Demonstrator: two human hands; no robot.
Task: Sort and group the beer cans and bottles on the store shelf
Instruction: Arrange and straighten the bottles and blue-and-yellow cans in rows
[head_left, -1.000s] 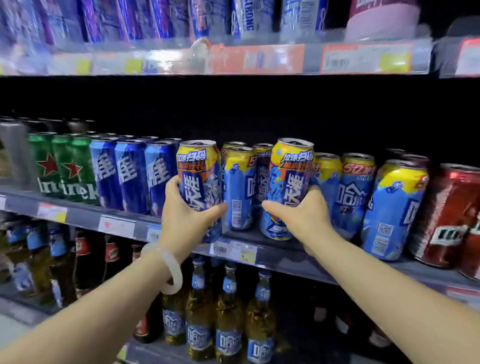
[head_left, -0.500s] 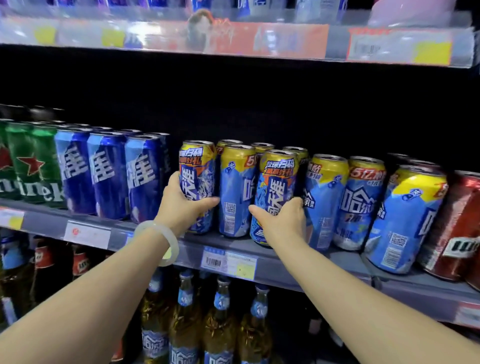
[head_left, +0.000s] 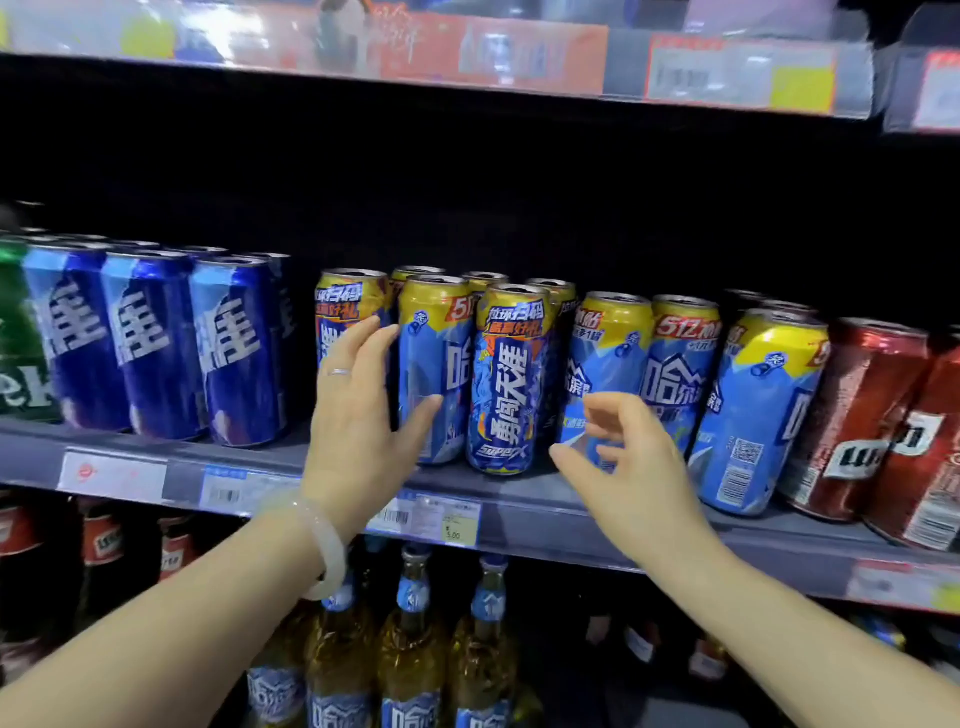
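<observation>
Beer cans stand upright in rows on the shelf (head_left: 545, 506). One dark blue-and-yellow can (head_left: 506, 382) stands at the front edge, between both hands and touched by neither. The left hand (head_left: 363, 410) is spread open with straight fingers in front of another such can (head_left: 345, 312). The right hand (head_left: 631, 467) holds nothing, its fingers loosely bent before a light blue can (head_left: 605, 364). Left of the left hand stand blue cans (head_left: 150, 343); right of the right hand, red cans (head_left: 862, 415).
</observation>
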